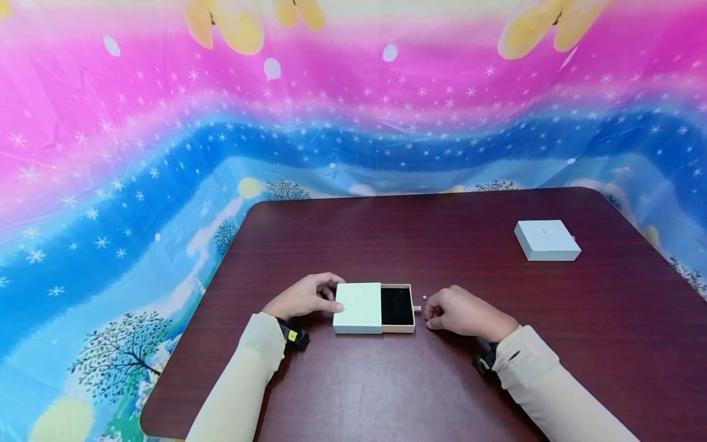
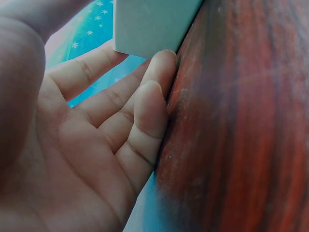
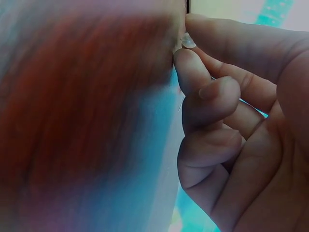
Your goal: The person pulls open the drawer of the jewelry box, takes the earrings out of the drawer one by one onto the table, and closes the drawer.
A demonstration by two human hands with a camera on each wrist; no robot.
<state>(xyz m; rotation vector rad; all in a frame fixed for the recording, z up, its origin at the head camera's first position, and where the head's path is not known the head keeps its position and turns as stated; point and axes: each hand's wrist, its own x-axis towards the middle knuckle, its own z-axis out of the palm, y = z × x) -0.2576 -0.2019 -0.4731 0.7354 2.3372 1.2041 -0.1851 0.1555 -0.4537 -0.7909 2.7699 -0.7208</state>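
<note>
A white drawer box [image 1: 358, 308] stands partly slid open, its tray [image 1: 412, 319] with black lining showing on the right. My left hand [image 1: 309, 298] holds the box's left end, thumb on the top edge and fingers at the far corner. The left wrist view shows those fingers against the white end wall [image 2: 152, 26]. Beside the tray's small pull tab [image 1: 417, 309] is my right hand [image 1: 464, 313], low over the table with curled fingers. A tiny pale bead [image 1: 424, 298] appears by its index finger. In the right wrist view, whether the fingers pinch it is unclear.
A second white box [image 1: 547, 240], closed, lies at the back right of the dark reddish-brown table [image 1: 386, 245]. Behind and left of the table hangs a printed cloth [image 1: 359, 104] with snowflakes and trees.
</note>
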